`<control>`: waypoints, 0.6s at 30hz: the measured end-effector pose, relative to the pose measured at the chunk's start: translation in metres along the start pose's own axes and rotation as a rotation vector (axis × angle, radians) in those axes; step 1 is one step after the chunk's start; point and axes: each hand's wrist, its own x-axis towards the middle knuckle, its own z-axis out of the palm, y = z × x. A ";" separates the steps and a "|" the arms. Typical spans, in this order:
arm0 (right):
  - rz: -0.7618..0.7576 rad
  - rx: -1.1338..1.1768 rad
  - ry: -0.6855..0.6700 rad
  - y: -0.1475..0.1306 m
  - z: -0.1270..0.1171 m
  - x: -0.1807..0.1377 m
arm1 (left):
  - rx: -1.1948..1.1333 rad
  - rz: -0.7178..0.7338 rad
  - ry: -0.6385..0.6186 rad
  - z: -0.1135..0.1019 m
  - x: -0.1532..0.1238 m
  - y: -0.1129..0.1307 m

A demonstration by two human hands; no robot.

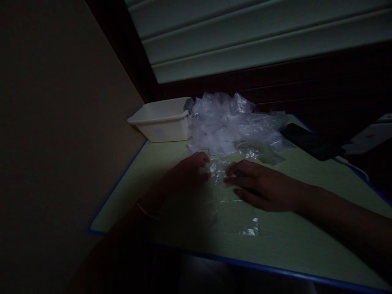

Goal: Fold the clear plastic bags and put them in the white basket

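The scene is dim. My left hand (186,171) rests on the pale green table (306,245) with its fingers curled, pinching the left edge of a small clear plastic bag (218,169). From the right, my right hand (260,183) lies on the same bag, fingers stretched out and pressed flat on it. A thin bracelet circles my left wrist. Behind the hands lies a heap of clear plastic bags (232,122). Another clear bag (249,226) lies flat on the table in front of my right hand.
A white plastic tub (162,120) stands at the back left beside the heap. A dark phone (309,141) lies at the back right, with a white object (370,136) and a cable beyond it. A wall runs along the left; the table has a blue edge.
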 end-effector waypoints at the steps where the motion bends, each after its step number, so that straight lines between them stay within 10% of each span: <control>1: 0.000 -0.004 -0.002 0.000 0.000 0.000 | 0.010 0.017 -0.026 -0.003 0.000 0.001; 13: 0.023 -0.034 -0.034 0.000 0.000 0.000 | 0.031 0.108 -0.104 -0.005 -0.001 0.007; 18: 0.008 -0.035 -0.024 0.000 0.000 0.001 | 0.074 0.073 0.065 0.003 0.007 -0.001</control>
